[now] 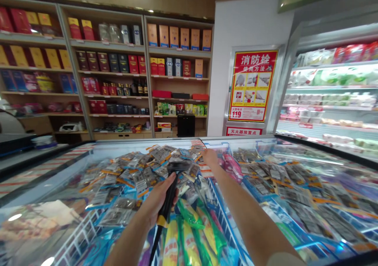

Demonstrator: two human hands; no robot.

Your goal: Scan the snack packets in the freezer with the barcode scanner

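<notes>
My left hand (165, 197) is wrapped around the handle of a black handheld barcode scanner (178, 166). Its wide head points away from me over the freezer, and a black cord runs down from the handle below a yellow band. Stretched forward to the far side of the freezer, my right hand (209, 156) looks closed beside an orange-striped strip (201, 145); its fingertips are hidden. Grey packets with orange and blue edges (138, 179) lie in a heap around the scanner. Closer to me are long yellow-and-green packs (189, 234) in a wire basket.
White wire basket dividers (85, 228) split the freezer, with more grey packets (298, 195) on the right. Boxed goods fill wall shelves (177, 53) behind. A red hydrant poster (253, 85) hangs on the wall, and a lit cooler (333, 87) stands at right.
</notes>
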